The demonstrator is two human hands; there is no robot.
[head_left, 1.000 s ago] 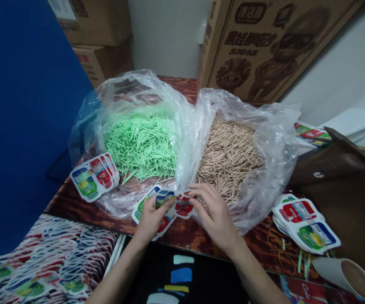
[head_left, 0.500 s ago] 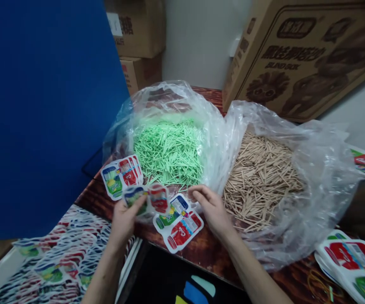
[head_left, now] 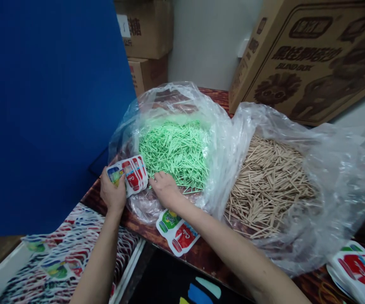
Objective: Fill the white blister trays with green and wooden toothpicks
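My left hand (head_left: 114, 192) grips the left end of a fanned stack of small printed packets (head_left: 134, 177), shaped like drink bottles in red and green, with its thumb on top. Just right of the stack, my right hand (head_left: 166, 190) reaches to the front left edge of a heap of thin light-green sticks (head_left: 176, 152). Its fingers are curled together, and whatever they pinch is too small to make out. The sticks lie in an opened clear plastic bag (head_left: 214, 122). Partly under my right forearm, another printed packet (head_left: 182, 236) lies on the wooden table (head_left: 214, 264).
A second clear bag holds brown sticks (head_left: 271, 181) on the right. More packets (head_left: 358, 268) are piled at the lower right. A white box (head_left: 131, 266) full of packets stands lower left, beside a blue panel (head_left: 49, 118). Cardboard boxes (head_left: 296, 63) stand behind.
My left hand has moved up and left with its packet onto the fanned stack, which it now grips. My right hand has moved left, from the front of the bags to beside the stack.
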